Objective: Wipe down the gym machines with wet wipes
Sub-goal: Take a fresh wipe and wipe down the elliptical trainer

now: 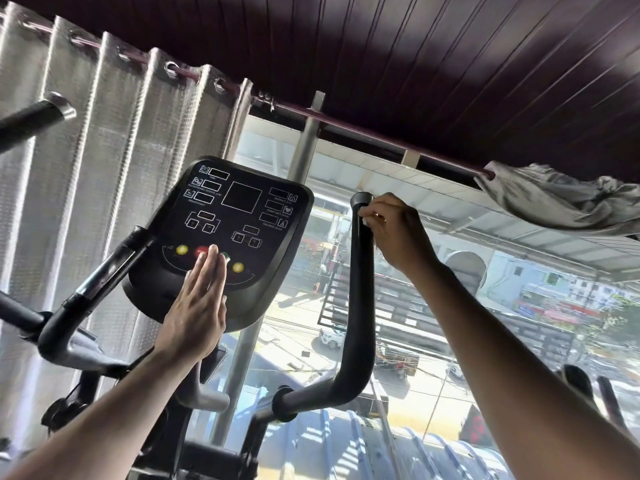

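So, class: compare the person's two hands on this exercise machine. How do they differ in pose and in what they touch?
The left hand lies flat with straight fingers on the console, over its coloured buttons; the right hand curls its fingers round the top of the upright handlebar. The left sits lower, the right higher. No wipe shows plainly in either. Both are bare and touch the same machine.

The console [221, 237] carries small white labels beside its blank display windows. Only "CALORIES" under the lower right window and, less surely, "HEART RATE" above it can be read; the rest blur.
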Tool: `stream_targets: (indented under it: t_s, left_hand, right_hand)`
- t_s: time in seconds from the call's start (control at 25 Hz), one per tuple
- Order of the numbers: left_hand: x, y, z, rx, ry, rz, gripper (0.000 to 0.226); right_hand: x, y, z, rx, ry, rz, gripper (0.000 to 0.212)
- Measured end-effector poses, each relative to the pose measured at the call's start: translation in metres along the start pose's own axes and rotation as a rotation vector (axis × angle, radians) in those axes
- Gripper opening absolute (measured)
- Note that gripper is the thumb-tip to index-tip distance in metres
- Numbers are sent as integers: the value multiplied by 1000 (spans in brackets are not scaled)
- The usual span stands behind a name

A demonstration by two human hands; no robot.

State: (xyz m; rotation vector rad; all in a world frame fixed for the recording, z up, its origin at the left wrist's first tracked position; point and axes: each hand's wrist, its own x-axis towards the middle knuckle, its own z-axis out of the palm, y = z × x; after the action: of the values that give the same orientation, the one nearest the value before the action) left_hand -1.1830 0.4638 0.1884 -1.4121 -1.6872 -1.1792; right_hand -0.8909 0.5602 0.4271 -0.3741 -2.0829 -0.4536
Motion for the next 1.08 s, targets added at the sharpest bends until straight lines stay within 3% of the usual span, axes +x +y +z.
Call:
stream_targets:
  t_s: [0.16,0.28,0.52,0.64,0.84,0.96,1.08]
  left_hand:
    - [-1,0,1,0,4,-6,78]
    - [0,0,1,9,-6,-17,76]
    - [0,1,1,18,-14,-24,75]
    - [1,0,1,15,-9,-21,74]
    - [0,0,1,25,-5,-20,77]
    - [0,0,1,42,-15,-15,78]
    - [-1,1,1,57,-4,-18,78]
  right_hand:
    - [-16,-29,-24,-27,-357,-99,17]
    - [-44,-58,-42,8,-572,-54,17]
    - [-73,-80,-40,-96,-789,-236,12]
    - [-39,-45,-25,-278,-683,-348,12]
    - [29,-10,-10,-458,-294,-202,12]
    - [40,-10,2,-425,-292,-73,20]
    - [28,-27,-8,-354,-394,-67,21]
